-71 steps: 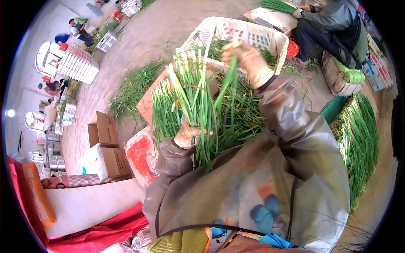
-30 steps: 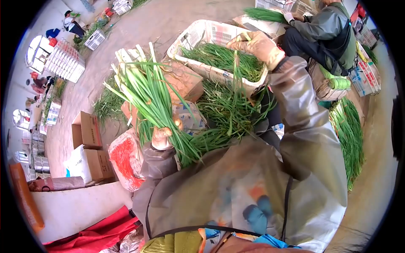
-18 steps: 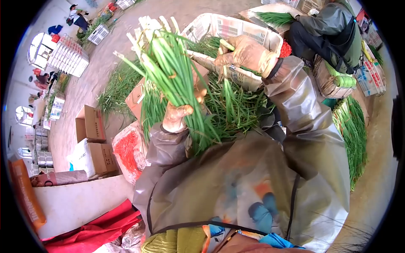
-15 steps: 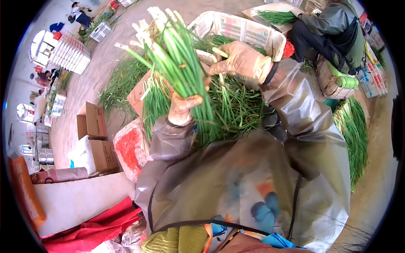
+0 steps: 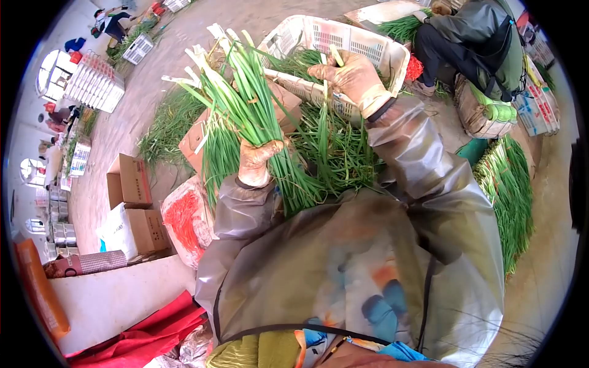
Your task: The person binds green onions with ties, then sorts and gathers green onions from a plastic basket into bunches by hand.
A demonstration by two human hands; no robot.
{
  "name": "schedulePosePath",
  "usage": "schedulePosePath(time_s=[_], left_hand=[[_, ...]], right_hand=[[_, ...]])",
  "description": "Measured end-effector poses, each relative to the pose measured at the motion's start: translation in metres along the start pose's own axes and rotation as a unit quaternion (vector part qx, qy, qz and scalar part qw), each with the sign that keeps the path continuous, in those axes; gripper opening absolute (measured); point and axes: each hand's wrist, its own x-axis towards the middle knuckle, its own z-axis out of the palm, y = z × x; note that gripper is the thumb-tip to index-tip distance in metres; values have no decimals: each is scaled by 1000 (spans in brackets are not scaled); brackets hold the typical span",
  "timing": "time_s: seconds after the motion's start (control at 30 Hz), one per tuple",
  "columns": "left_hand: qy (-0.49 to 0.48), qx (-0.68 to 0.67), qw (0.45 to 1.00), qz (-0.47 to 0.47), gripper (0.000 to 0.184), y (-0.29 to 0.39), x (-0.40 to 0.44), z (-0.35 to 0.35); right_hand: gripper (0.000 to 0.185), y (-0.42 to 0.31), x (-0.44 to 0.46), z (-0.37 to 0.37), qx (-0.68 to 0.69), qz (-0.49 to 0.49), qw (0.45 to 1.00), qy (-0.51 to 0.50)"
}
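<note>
My gloved left hand [image 5: 256, 161] is closed around a thick bunch of green onions [image 5: 245, 104]. Their pale root ends point up and away to the left, and the green leaves hang down toward my lap. My gloved right hand [image 5: 359, 83] is apart from the bunch, to its right, over the near rim of a white plastic crate [image 5: 368, 46]. Its fingers pinch a green onion stalk [image 5: 335, 55], whose pale end sticks up above the thumb. Below both hands lies a heap of loose green leaves [image 5: 337, 156].
Cardboard boxes [image 5: 130, 184] and red ties [image 5: 184, 221] are at left. Bundled greens [image 5: 506, 202] stand at right. A co-worker [image 5: 469, 43] sits at upper right beside more greens [image 5: 402, 27]. Stacked white crates [image 5: 95, 83] and other people are farther back.
My right hand has drawn away from the bunch toward the crate, and the stalk in it now points more upright. My left hand keeps its hold. The view has shifted slightly.
</note>
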Motion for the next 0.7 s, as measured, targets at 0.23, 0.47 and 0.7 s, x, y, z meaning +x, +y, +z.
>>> schedulePosePath(time_s=[0.23,0.47,0.7], left_hand=[[24,24,999,-15,39,-15,16,16],[-28,-24,999,37,43,-23,28,39],[-76,-41,996,16,47,-17,24,33]], right_hand=[[37,-9,-18,35,-117,37,992,-43],[45,-17,-22,38,-80,107,985,-109],[33,-13,-30,30,86,114,972,-185]])
